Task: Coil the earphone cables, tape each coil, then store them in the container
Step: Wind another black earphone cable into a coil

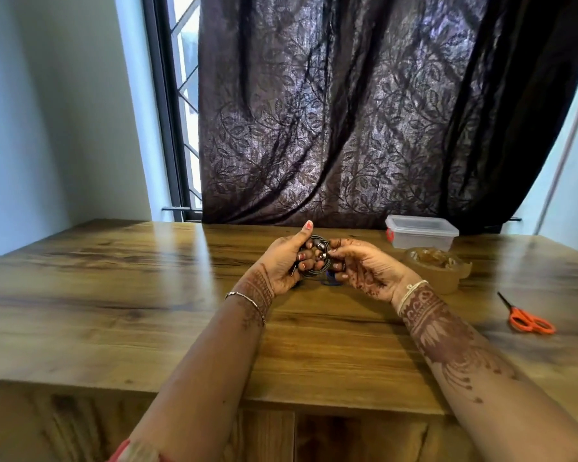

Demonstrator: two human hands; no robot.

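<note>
Dark earphone coil [315, 265] is up off the table [147, 278], held between both hands. My left hand [281, 265] wraps it, fingers [305, 261] curled through and round the loops, thumb straight up. My right hand [364, 270] pinches the coil's right edge with its fingertips [337, 252], the other fingers curled under. There are small metallic bits at the coil centre, likely earbuds or a plug; too small to tell which.

Something blue [331, 282] lies on the table just under the right fingertips. Probably a second cable, mostly hidden.

The tape roll [436, 270] is near, right of the right fingers. The lidded clear container [421, 233] sits beyond the roll, farther from the fingers. The orange scissors [528, 320] are well apart to the right, nearer me than the fingers are.

My read: the winding looks about done and taping comes next; nothing is stored yet.

How I'd run this step:
- Hand the full clamp to the left fingers before the right lets go, or the loops will spring open.
- Tuck the loose end and buds inside the loops so the tape has nothing to catch on.
- Send the right hand to the roll only. The left stays clamped with the coil flat.
- Wrap the tape across the loop bundle at one spot, not over the buds.
- Lid is on the container, so it needs opening before the drop.
</note>
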